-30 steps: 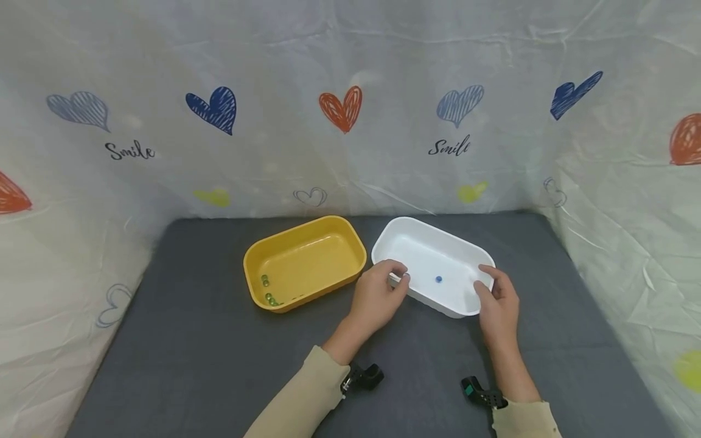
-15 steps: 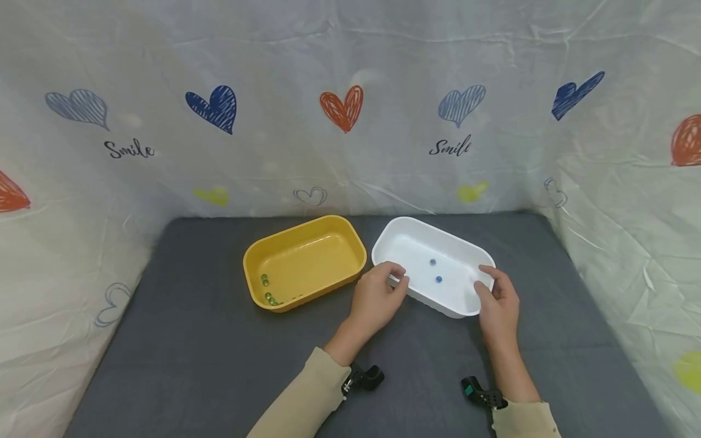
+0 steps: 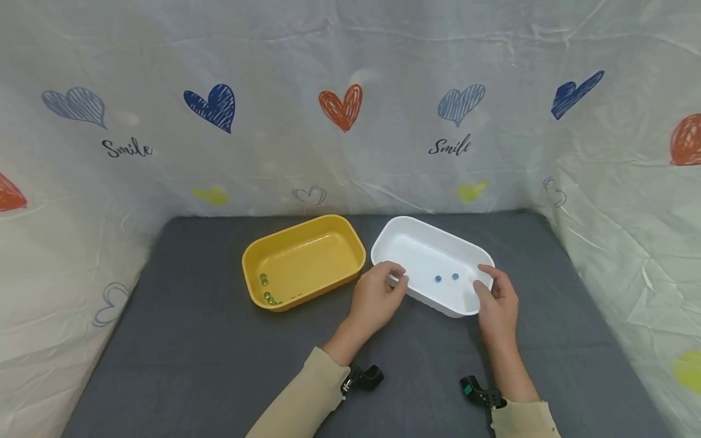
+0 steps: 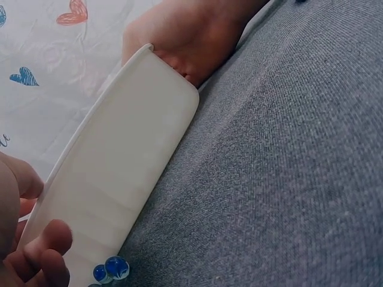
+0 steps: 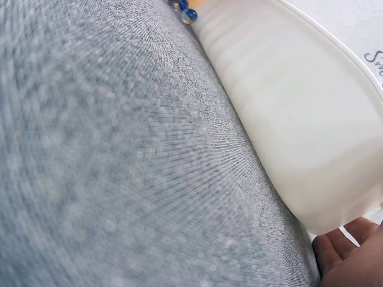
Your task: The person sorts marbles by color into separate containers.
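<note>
Two blue marbles (image 3: 446,277) lie inside the white tray (image 3: 421,228). My left hand (image 3: 376,296) is at the tray's near left side, fingers loosely bent, with a gap between thumb and forefinger and nothing held there. In the left wrist view, blue marbles (image 4: 116,268) sit on the cloth against the tray's outer wall, just by the left fingers (image 4: 57,236); the head view hides them behind that hand. My right hand (image 3: 499,304) grips the tray's right end, thumb over the rim and fingers against the outside wall.
A yellow tray (image 3: 342,220) stands left of the white one, with several green marbles (image 3: 268,297) along its left and near walls. Grey cloth (image 3: 191,353) covers the table. A white printed curtain (image 3: 274,91) hangs right behind it and at both sides.
The left fingertips have let go of a marble. It has landed in the white tray and rolled right, beside the other blue one. Both hands have stayed in place.
</note>
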`<state>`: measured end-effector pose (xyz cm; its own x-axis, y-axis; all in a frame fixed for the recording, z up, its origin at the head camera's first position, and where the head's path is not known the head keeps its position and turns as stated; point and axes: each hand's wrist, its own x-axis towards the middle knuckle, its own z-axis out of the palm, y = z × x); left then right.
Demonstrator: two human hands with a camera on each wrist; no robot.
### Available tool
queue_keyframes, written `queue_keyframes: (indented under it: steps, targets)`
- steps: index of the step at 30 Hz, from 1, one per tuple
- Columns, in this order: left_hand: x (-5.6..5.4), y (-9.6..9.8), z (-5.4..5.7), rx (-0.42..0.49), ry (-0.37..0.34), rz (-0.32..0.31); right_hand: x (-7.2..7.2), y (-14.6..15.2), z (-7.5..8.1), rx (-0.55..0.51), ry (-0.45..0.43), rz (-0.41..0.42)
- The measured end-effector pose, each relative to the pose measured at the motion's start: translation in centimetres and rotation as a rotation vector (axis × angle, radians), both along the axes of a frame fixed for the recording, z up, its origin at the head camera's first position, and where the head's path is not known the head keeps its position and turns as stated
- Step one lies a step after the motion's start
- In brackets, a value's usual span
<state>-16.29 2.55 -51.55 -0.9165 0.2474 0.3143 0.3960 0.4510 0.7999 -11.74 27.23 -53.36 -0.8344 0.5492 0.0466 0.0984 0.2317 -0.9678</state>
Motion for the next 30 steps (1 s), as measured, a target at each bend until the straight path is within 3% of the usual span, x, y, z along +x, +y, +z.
queue_keyframes:
  steps: [6,12,20,24,30]
  targets:
    - [0.1,-0.3,0.0,0.010,-0.006,-0.005,0.0,-0.1,-0.1,-0.001,-0.004,0.011]
    - [0.6,-1.1,0.3,0.055,0.028,-0.036,0.1,-0.1,0.0,-0.004,0.004,0.004]
    - [1.3,-2.9,0.8,0.038,0.072,-0.024,0.0,0.0,0.1,0.001,0.026,0.001]
    - [1.8,-3.7,0.8,0.010,0.047,-0.027,-0.1,0.2,-0.1,0.005,0.023,0.004]
    - [2.1,-4.2,-0.3,-0.049,-0.045,-0.034,-0.1,-0.1,-0.1,0.018,0.025,-0.007]
